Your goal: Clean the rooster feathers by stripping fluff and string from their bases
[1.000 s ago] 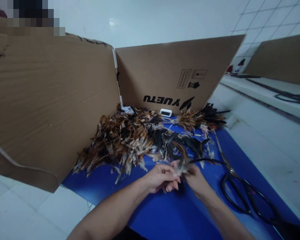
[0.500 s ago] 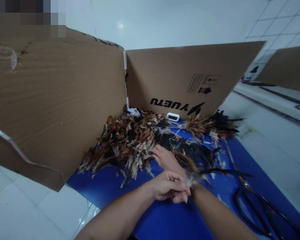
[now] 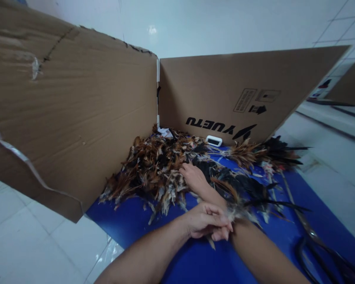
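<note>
Loose brown, black and pale feathers [image 3: 149,161] are heaped on a blue surface [image 3: 130,221]. My right hand [image 3: 194,179] rests at the right side of the heap, palm down, its fingers slightly apart and touching the feathers. Crossing over my right forearm, my left hand [image 3: 209,223] is closed on a small feather bunch [image 3: 232,211], whose long dark tips point right. Black feathers [image 3: 242,181] lie just beyond my right wrist.
Tall cardboard panels [image 3: 112,90] stand at the left and back. A small white device with a dark display [image 3: 214,141] sits by the back panel, near a brown and black feather bundle [image 3: 254,152]. Black-handled scissors [image 3: 313,236] lie at the right.
The view has shifted, so the scene sits farther right. My right hand has moved slightly farther forward and left over the heap. My left hand still holds the feather bunch.
</note>
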Demonstrator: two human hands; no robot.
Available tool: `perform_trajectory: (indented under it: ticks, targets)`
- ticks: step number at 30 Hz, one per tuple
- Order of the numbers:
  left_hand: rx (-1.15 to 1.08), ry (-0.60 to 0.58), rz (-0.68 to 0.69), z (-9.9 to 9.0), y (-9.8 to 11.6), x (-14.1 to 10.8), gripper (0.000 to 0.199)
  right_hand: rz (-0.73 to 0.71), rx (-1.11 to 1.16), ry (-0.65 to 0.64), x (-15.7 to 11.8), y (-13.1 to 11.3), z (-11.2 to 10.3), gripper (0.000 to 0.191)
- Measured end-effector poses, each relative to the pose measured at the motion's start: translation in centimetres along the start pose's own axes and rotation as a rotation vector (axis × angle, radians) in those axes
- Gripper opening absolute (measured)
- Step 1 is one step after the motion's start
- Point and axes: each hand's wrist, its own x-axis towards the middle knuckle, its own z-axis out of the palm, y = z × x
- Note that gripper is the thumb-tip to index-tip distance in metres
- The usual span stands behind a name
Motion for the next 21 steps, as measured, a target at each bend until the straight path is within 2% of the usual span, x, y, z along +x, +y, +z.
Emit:
perform_trajectory:
  ticks: [4,9,14,17,21]
  targets:
    - [0.013,0.008,-0.005,-0.1,-0.1,0.3,0.039,0.034,0.123,0.088,-0.8,0.9,-0.9,0.030]
    - [0.014,-0.003,-0.018,-0.6,-0.5,0.5,0.033,0.152,0.297,0.224,-2.3,2.8,-2.3,0.019]
    - [0.029,0.007,-0.017,-1.1,-0.9,0.8,0.032,0.256,0.423,0.310,-3.7,4.0,-3.0,0.020]
    - [0.040,0.015,-0.012,-1.1,-1.0,0.9,0.033,0.246,0.459,0.308,-4.5,4.0,-3.2,0.019]
    - [0.061,0.003,-0.038,-0.9,-1.2,0.8,0.033,0.127,0.571,0.196,-5.9,3.9,-3.0,0.024]
